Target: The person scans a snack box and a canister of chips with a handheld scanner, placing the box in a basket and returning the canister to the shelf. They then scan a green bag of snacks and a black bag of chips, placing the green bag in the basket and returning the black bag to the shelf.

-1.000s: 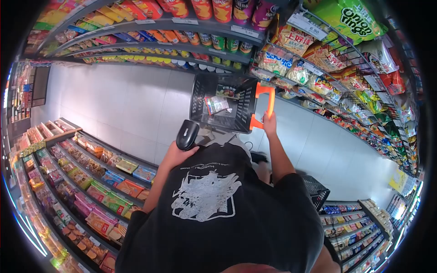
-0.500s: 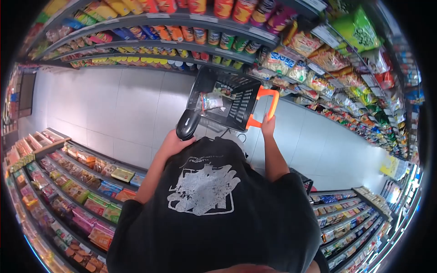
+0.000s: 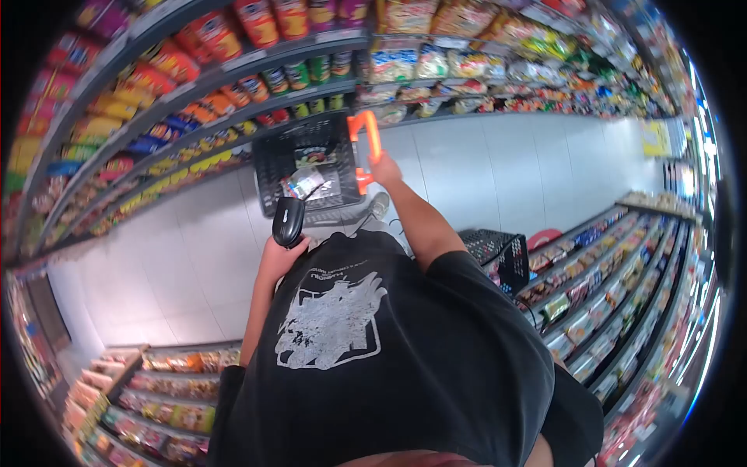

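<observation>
Right hand (image 3: pixel 385 170) closed on the orange handle (image 3: pixel 373 138); left hand (image 3: pixel 285 253) grasping a black handheld device (image 3: pixel 289 222).
The handle joins the black basket (image 3: pixel 266 167), located to the left of the right fingers; the left thumb lies along the near end of the device, beside the basket's near side. Inside the basket, between the two hands' fingers, lies a light-coloured package (image 3: pixel 306 184). Outward: a second black basket (image 3: pixel 511 263) near the right elbow; beyond the fingers, snack shelving (image 3: pixel 210 76) above pale floor tiles (image 3: pixel 471 159).
</observation>
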Demonstrator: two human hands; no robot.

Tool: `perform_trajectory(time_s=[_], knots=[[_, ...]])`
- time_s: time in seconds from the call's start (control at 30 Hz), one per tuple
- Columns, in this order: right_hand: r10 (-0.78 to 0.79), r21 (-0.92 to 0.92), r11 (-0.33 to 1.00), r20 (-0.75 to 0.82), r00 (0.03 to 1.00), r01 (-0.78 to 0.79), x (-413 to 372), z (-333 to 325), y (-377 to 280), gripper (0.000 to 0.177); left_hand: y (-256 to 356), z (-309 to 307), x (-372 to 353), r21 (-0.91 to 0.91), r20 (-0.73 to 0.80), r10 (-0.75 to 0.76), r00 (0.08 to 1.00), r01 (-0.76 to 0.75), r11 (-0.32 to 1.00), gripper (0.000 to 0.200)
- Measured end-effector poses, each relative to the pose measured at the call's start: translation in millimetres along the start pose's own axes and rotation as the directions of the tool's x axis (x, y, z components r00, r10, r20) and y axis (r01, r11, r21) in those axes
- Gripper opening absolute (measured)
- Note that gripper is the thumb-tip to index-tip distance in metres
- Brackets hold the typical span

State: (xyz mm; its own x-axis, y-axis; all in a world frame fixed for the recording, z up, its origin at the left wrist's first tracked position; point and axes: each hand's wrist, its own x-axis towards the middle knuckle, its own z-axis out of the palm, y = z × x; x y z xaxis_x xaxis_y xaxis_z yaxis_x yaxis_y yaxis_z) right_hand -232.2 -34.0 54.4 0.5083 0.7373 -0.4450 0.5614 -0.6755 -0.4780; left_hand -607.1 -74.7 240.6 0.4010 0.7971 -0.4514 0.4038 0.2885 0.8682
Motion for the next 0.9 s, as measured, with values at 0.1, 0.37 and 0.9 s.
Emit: perform_trajectory(time_s=[0.1, 0.37, 0.9], knots=[[0.004, 0.045, 0.999, 0.01, 1.0, -0.004, -3.1, -3.4, -5.5, 0.042, 33.5, 23.0, 2.0, 0.059, 0.046, -0.009, 0.999, 0.006, 0.998, 0.023], [0.023, 0.14, 0.989, 0.114, 0.993, -0.039, 5.3, -86.5, 5.7, 0.044, 69.6, 95.7, 22.2, 0.108, 0.046, -0.027, 0.999, 0.022, 0.994, 0.023], [0.049, 0.223, 0.967, -0.629, 0.776, 0.12, 23.2, -175.2, 203.8, 0.04, 88.6, 180.4, 81.8, 0.162, 0.249, -0.004, 0.969, -0.038, 0.986, 0.029]])
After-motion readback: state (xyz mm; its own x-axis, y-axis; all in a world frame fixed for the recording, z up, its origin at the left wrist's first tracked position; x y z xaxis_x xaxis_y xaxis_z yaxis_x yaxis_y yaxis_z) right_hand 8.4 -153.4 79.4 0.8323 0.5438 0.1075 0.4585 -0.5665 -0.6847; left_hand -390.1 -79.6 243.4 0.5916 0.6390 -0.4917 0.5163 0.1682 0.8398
